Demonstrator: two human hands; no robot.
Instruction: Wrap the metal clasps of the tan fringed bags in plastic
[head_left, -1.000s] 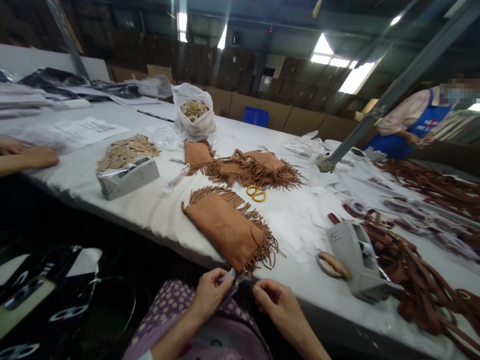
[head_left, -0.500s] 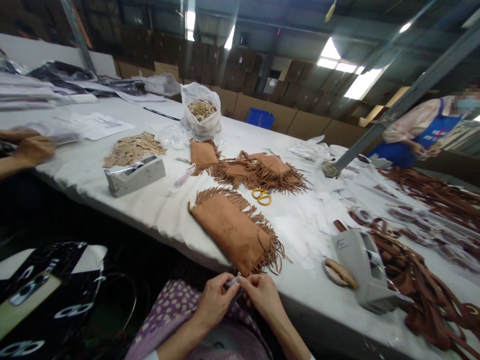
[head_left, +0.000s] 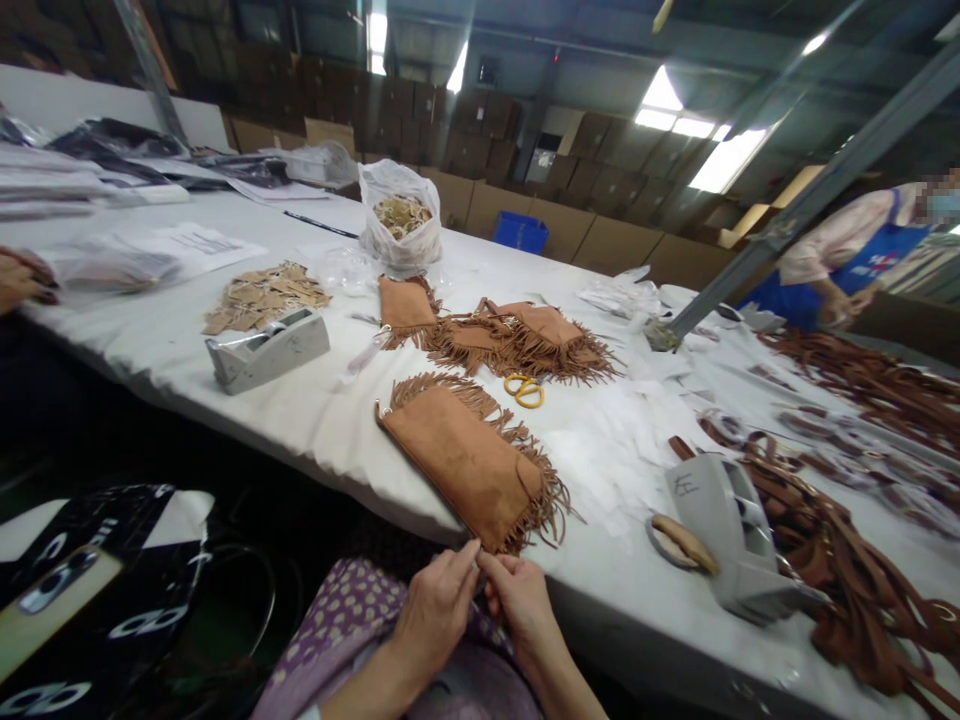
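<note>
Fingertips that stood apart a second ago now meet: the wearer's left hand [head_left: 436, 598] and right hand [head_left: 521, 592] have come together, while a co-worker's hand [head_left: 22, 280] has drawn back to the far left edge of my feed. Largest in my view is the white-covered table [head_left: 315, 420], running off to both sides. Across its right end I see a heap of brown straps [head_left: 832, 540], with a co-worker in a blue apron [head_left: 870, 255] beyond. Mid-table lies a pile of fringed bags [head_left: 525, 335]; nearer, one tan fringed bag [head_left: 466, 460] lies flat at the table's edge, its lowest corner right at the wearer's fingertips. Behind the pile stands a white plastic bag [head_left: 420, 240] of small pieces. I count two grey tape dispensers [head_left: 709, 510], one on each side of the tan bag. Both hands are pinched closed, thumbs against fingers (what sits between them is too small for me to tell). Smallest, the yellow-handled scissors [head_left: 523, 388] lie between that bag and the pile.
</note>
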